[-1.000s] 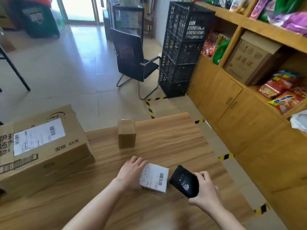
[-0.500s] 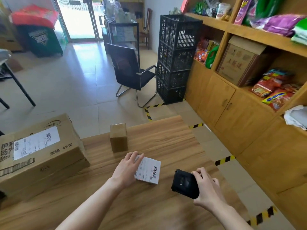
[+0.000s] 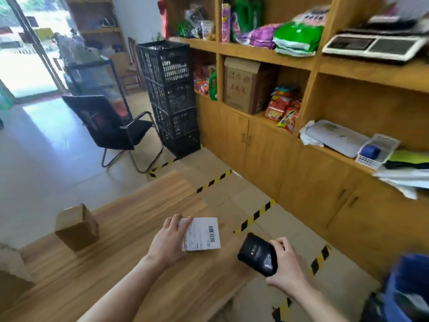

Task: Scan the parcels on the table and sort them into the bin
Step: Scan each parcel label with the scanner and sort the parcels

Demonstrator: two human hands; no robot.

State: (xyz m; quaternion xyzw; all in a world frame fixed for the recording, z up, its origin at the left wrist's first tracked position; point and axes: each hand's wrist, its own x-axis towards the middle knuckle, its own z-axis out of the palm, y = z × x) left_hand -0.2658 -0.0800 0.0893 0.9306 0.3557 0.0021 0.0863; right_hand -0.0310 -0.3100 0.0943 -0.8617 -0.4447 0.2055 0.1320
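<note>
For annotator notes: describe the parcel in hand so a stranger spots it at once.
Find the wooden table, then its right edge. There the left hand grips a small parcel, beside the black scanner in the right hand. Unlike the plain brown box further left, a white barcode label covers its top.

View's swung right, so the blue bin (image 3: 408,289) now peeks in bottom corner and the big carton (image 3: 9,270) is nearly out of shot. Left hand (image 3: 168,245) has moved the labelled parcel (image 3: 202,234) toward the table (image 3: 139,228) edge; right hand (image 3: 286,268) and scanner (image 3: 257,257) are now past it, over the floor.
</note>
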